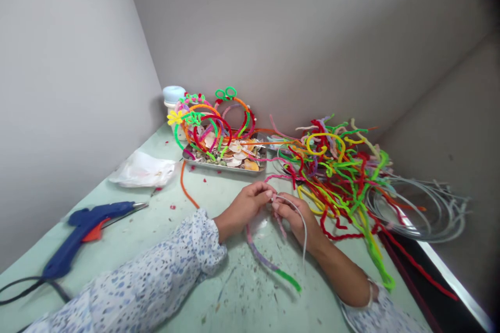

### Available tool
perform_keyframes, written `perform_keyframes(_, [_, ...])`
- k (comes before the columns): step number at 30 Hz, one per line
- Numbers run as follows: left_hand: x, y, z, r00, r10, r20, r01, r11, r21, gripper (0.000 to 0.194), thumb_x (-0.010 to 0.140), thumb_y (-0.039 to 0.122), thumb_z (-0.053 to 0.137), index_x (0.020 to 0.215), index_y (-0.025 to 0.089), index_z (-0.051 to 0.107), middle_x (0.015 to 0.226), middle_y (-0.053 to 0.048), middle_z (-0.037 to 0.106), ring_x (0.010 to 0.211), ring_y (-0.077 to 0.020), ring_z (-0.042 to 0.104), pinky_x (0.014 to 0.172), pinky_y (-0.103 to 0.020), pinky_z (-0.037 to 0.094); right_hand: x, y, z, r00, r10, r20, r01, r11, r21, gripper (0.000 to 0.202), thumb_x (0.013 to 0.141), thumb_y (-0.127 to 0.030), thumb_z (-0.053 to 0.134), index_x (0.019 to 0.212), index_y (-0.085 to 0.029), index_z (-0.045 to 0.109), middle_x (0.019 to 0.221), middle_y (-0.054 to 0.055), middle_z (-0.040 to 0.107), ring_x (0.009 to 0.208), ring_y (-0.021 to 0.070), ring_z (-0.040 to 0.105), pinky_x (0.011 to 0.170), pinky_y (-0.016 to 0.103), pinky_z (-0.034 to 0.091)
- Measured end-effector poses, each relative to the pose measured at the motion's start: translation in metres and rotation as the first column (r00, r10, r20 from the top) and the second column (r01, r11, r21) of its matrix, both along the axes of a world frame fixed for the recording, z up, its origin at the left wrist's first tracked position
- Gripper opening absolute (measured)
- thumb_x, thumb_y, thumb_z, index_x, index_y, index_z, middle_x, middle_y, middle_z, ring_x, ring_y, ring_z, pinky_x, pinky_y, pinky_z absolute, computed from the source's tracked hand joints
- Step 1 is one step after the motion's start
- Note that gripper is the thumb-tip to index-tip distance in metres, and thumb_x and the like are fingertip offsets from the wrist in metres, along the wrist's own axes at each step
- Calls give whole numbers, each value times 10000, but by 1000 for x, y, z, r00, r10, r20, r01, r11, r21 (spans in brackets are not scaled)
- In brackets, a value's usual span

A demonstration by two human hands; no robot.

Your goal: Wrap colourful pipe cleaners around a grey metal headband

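Note:
Near the table's middle, my left hand point(248, 205) and my right hand point(295, 216) meet fingertip to fingertip. Both pinch a pink pipe cleaner point(279, 225) where it meets a thin pale wire point(303, 223). The wire arcs over my right fingers and hangs down beside them. Below my left hand a fuzzy strip point(262, 258), pink and purple with a green end, curves over the table. Part of the work is hidden behind my fingers.
A metal tray point(219, 167) of shells and colourful headbands point(203, 109) stands behind. Tangled pipe cleaners point(347, 166) and coiled wire point(441, 218) lie right. A blue glue gun point(74, 237) and plastic bag point(144, 169) lie left. A blue-lidded container point(174, 94) stands at the back.

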State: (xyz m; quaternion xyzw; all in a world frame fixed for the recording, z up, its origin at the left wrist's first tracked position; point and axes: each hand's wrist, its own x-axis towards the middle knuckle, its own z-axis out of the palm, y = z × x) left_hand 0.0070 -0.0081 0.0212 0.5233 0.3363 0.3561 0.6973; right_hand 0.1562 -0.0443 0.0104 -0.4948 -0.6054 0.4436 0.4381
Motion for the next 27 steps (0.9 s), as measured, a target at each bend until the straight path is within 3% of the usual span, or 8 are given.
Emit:
perform_keyframes(8, [0, 1, -2, 1000, 28, -14, -28, 1000, 2, 249, 748, 363, 633, 761, 122, 568, 539, 52, 447, 453, -46, 333, 457, -196, 237, -3, -3, -3, 999, -25, 44, 22, 998, 52, 220, 817, -316, 491, 636, -190, 483, 570, -34, 445, 512, 112, 427, 470, 232, 337])
perform_keyframes(10, [-1, 3, -5, 998, 50, -38, -49, 998, 28, 266, 761, 388, 611, 767, 126, 569, 514, 61, 405, 443, -47, 300, 439, -198, 205, -3, -4, -5, 993, -86, 79, 75, 988, 138, 191, 826, -317, 504, 683, -189, 502, 594, -34, 459, 517, 112, 441, 482, 234, 353])
perform_keyframes(14, [-3, 6, -9, 994, 81, -75, -77, 996, 54, 277, 778, 410, 580, 777, 134, 552, 514, 65, 381, 431, -43, 282, 424, -192, 202, -1, -5, -8, 926, -331, 180, 228, 872, 433, 87, 818, -263, 554, 778, -186, 555, 705, -9, 530, 640, 133, 500, 600, 254, 405])
perform_keyframes(18, [-3, 6, -7, 992, 68, -107, -57, 993, 103, 282, 785, 421, 562, 804, 140, 550, 534, 55, 420, 446, -52, 344, 435, -182, 263, 0, -4, -8, 858, -474, 198, 289, 763, 578, 27, 818, -211, 569, 806, -188, 576, 746, 3, 560, 679, 140, 515, 635, 265, 417])
perform_keyframes(22, [-3, 5, -5, 990, 64, -127, -49, 991, 122, 286, 785, 432, 552, 797, 147, 537, 537, 53, 436, 446, -56, 360, 427, -178, 277, 0, -3, -7, 842, -500, 203, 276, 722, 635, 39, 819, -186, 574, 856, -193, 586, 795, 12, 587, 725, 147, 545, 682, 277, 438])
perform_keyframes(27, [-2, 5, -8, 980, 106, -170, -74, 979, 189, 261, 791, 407, 543, 764, 147, 534, 539, 57, 431, 451, -59, 367, 439, -185, 288, -1, -3, -6, 848, -492, 197, 272, 724, 634, 17, 817, -193, 591, 833, -199, 593, 759, 0, 587, 684, 135, 543, 654, 268, 442])
